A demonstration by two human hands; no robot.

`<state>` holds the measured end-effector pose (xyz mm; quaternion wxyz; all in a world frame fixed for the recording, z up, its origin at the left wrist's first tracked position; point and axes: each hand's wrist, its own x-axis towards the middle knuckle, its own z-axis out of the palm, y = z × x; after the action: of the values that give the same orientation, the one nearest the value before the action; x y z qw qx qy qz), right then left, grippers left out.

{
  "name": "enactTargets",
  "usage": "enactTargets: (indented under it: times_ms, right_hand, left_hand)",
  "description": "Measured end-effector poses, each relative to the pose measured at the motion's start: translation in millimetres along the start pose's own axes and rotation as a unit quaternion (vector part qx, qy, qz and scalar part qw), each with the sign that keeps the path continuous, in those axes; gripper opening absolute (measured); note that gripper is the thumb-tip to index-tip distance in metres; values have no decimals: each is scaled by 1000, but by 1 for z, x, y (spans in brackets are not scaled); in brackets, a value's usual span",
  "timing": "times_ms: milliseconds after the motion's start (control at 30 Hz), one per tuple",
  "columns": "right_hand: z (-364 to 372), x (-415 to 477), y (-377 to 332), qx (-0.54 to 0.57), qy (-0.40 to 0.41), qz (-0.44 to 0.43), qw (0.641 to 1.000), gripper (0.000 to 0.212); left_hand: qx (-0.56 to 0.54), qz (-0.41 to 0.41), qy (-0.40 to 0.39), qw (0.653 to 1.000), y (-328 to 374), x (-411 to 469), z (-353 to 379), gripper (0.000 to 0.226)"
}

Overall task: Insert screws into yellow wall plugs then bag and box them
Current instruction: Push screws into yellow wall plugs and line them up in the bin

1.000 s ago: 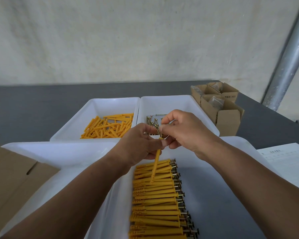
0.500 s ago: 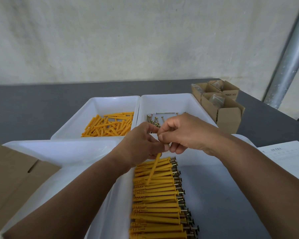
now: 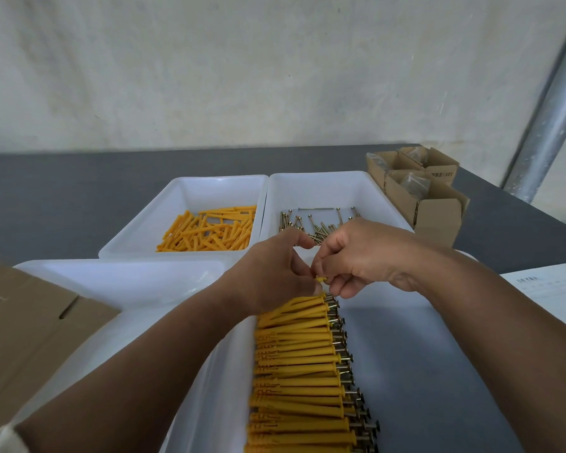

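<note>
Both hands meet just above the far end of the line. The left hand is curled round a yellow wall plug with only its end peeping out, and the right hand pinches that same end with its fingertips. Any screw in there is hidden under the fingers, so I can't tell how far it's seated.

The danger, I'd say, is a screw going in crooked or only halfway, and it could drop out at bagging. A slip here would also land on the row of finished plugs in the near tray and knock that tidy line askew. Supply looks fine, with loose plugs and screws in the white bins behind.

As for writing, there's dark print on a flap of the cardboard boxes at far right, too small to read. The paper sheet carries faint lines that are just as illegible, and no brand shows anywhere.
</note>
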<state>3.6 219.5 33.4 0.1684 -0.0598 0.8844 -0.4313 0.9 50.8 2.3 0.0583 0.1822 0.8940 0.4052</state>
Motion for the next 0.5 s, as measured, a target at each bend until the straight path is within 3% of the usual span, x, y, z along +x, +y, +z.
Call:
enactTargets:
  times_ms: [267,500]
  right_hand:
    - [8,-1,1,-69,-35,16,997,20]
    - [12,-5,-1,-117,-92,41,988,12]
  left_hand:
    - [127,37,-46,990,-2,-1,3,65]
    - [170,36,-88,981,2,-2,8,88]
